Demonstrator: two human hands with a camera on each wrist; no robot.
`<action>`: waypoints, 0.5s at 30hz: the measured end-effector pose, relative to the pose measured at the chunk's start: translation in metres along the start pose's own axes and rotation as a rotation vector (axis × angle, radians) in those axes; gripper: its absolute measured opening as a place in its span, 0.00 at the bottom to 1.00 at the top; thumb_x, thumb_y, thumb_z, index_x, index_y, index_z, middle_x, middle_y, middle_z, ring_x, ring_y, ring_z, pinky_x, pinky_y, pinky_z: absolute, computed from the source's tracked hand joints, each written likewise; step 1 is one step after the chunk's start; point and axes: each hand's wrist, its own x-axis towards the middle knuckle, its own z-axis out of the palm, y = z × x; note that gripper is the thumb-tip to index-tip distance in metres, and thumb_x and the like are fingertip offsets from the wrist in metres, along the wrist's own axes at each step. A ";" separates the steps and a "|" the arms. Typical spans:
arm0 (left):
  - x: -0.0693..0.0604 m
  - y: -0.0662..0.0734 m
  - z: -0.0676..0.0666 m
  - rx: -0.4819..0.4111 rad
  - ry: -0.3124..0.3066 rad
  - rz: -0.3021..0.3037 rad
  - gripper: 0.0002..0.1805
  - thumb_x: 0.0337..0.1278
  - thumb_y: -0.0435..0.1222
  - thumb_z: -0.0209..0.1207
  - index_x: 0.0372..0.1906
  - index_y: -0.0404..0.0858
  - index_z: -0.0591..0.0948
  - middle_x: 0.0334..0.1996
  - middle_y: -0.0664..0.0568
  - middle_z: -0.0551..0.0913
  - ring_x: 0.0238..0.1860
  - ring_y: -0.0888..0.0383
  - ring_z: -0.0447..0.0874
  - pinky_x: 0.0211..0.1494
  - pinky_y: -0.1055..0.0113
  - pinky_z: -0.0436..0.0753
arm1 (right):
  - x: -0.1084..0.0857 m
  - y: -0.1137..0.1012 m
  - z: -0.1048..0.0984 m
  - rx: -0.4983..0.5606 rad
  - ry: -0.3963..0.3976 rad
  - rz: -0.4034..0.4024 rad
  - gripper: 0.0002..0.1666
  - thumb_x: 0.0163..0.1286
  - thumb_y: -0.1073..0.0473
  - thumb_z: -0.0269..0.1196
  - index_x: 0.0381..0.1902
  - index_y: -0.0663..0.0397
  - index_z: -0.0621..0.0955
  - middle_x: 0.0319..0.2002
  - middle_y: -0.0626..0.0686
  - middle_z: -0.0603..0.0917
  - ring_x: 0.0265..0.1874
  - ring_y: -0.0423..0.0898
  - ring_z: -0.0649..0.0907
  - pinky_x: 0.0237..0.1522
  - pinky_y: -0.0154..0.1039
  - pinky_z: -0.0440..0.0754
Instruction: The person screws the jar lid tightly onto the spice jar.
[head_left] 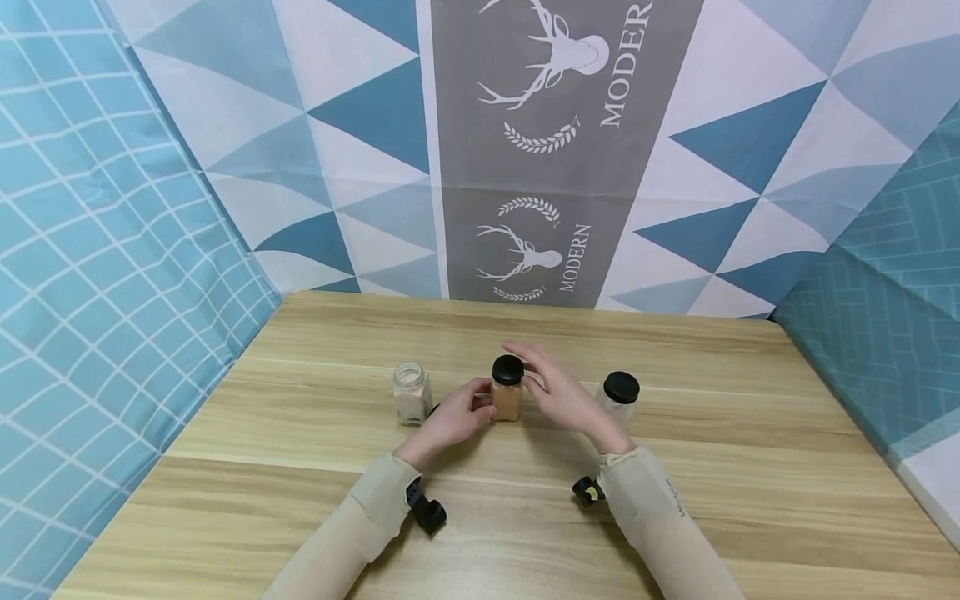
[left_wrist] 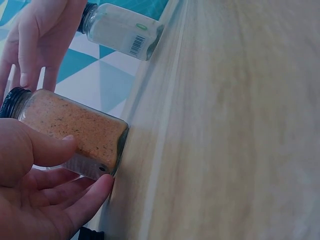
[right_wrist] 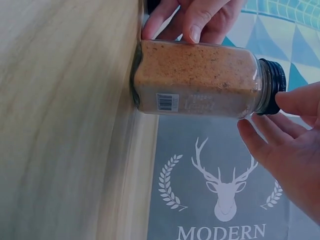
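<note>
A square glass spice jar [head_left: 507,402] of orange-brown seasoning stands upright on the table under a black lid [head_left: 508,369]. My left hand [head_left: 459,414] holds its body from the left, with the thumb [left_wrist: 55,149] on one side and fingers on the other. Around the lid's right side is my right hand [head_left: 558,396], its fingers extended and loosely spread. In the right wrist view the thumb [right_wrist: 300,102] overlaps the lid's edge; whether it presses there I cannot tell.
Left of my hands stands a lidless glass jar [head_left: 412,396] with pale contents. Behind my right wrist is another jar with a black lid [head_left: 621,387]. A small black object [head_left: 434,409], partly hidden, lies by my left hand. Patterned cloth [head_left: 360,150] hangs along the table's back edge.
</note>
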 end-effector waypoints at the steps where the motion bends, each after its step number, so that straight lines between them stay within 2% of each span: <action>1: -0.001 0.001 0.000 0.021 0.002 0.014 0.23 0.63 0.34 0.50 0.61 0.32 0.65 0.58 0.38 0.70 0.55 0.47 0.74 0.53 0.58 0.76 | 0.000 0.000 0.000 0.013 -0.002 0.002 0.31 0.65 0.73 0.52 0.65 0.52 0.64 0.62 0.55 0.68 0.60 0.51 0.70 0.59 0.44 0.70; 6: -0.001 0.001 -0.001 0.029 0.005 0.021 0.23 0.63 0.34 0.50 0.61 0.31 0.65 0.58 0.38 0.71 0.54 0.47 0.75 0.53 0.58 0.76 | 0.000 0.001 0.000 0.050 0.008 0.016 0.29 0.66 0.69 0.52 0.65 0.49 0.65 0.61 0.53 0.70 0.58 0.51 0.72 0.58 0.48 0.70; 8: 0.000 0.000 0.000 0.010 0.004 0.003 0.23 0.62 0.33 0.51 0.61 0.33 0.65 0.59 0.39 0.70 0.55 0.47 0.74 0.55 0.57 0.75 | -0.001 0.001 -0.001 0.051 0.014 0.027 0.29 0.67 0.69 0.53 0.65 0.48 0.66 0.61 0.53 0.71 0.58 0.52 0.73 0.58 0.49 0.70; 15: 0.002 -0.001 0.001 0.001 0.018 -0.005 0.23 0.61 0.32 0.52 0.61 0.33 0.66 0.58 0.40 0.71 0.54 0.48 0.75 0.55 0.57 0.74 | -0.001 -0.001 -0.007 -0.010 0.061 0.077 0.27 0.65 0.69 0.55 0.61 0.48 0.70 0.53 0.51 0.77 0.53 0.47 0.76 0.58 0.48 0.69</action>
